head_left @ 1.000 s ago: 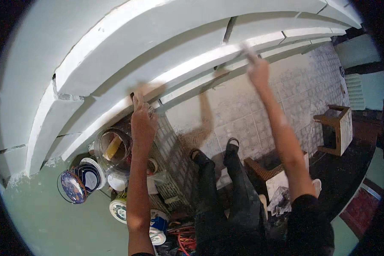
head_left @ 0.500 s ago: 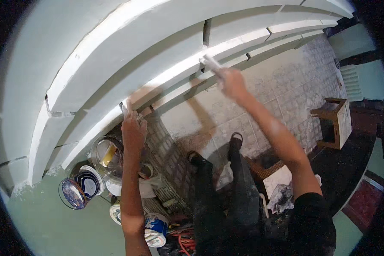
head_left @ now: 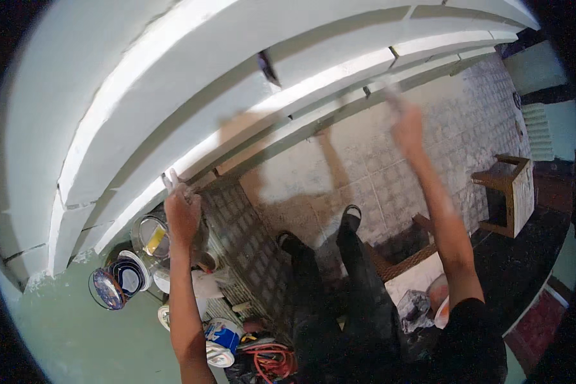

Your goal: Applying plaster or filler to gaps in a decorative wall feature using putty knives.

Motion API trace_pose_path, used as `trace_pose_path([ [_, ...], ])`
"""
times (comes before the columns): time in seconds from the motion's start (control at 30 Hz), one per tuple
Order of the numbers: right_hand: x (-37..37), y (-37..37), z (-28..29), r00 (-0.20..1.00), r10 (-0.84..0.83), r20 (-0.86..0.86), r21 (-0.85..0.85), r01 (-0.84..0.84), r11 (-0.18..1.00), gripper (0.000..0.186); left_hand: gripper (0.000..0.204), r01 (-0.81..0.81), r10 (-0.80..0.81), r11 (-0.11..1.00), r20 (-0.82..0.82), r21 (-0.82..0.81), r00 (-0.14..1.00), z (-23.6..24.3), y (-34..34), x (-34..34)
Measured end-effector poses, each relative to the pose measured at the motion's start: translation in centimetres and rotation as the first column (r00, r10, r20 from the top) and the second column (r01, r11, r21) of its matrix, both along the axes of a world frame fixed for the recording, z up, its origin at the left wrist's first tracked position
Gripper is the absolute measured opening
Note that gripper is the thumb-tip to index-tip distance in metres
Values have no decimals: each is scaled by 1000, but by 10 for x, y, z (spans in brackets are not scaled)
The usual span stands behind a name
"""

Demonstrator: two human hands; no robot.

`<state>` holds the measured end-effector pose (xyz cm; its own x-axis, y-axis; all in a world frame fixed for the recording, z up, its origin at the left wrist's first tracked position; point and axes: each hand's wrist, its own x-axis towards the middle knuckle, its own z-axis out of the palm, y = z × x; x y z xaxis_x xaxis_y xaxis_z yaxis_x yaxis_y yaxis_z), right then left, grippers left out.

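My right hand (head_left: 408,133) is closed round a narrow whitish tool (head_left: 390,91), which looks like a putty knife but is smeared by motion. It is raised just below and right of the stepped white-and-green mouldings (head_left: 339,68). At the left, my left hand (head_left: 182,214) reaches the lower bright moulding, its fingertips at the moulding's edge next to a narrow gap. Its other fingers curl in; whether a small thing lies in them is hidden. Dark gaps cut across the mouldings, a wide one (head_left: 268,68) near the middle. My hands' shadows fall on the mouldings.
Below my left arm are a clear tub (head_left: 150,233) with a yellow thing, a black-rimmed bucket (head_left: 128,275), a blue-and-white bucket (head_left: 223,336) and a red hose (head_left: 272,361). A wooden stool (head_left: 509,198) lies at right on the floor, beyond a crumpled grey bag (head_left: 416,308).
My right hand has swung away to the right with the tool, off the lower moulding. My left hand has slid slightly left and down along the moulding. The view has shifted a little.
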<state>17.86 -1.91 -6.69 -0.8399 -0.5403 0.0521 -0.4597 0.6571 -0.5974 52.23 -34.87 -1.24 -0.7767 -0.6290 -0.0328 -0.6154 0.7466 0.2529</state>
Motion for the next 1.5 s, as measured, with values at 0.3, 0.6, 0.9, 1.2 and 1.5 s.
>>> trace_pose_path([
  [0.3,-48,-19,-27,883,38,-468,31,-26,999,43,29,42,-41,998,21,-42,999,0,-2,-4],
  [0.6,-40,-37,27,962,205,-179,-16,-212,977,44,28,-54,51,995,47,88,998,-12,-6,14],
  [0.9,-72,-11,1,936,69,-344,-15,-78,997,52,17,-203,173,955,152,218,973,-1,3,0],
  [1.2,-93,2,-26,961,-21,-276,4,23,1000,38,22,33,-36,998,-58,-48,998,-19,-2,13],
  [1.5,-100,8,19,987,-107,-117,-446,44,894,42,36,38,-38,999,-21,-10,999,-10,-3,8],
])
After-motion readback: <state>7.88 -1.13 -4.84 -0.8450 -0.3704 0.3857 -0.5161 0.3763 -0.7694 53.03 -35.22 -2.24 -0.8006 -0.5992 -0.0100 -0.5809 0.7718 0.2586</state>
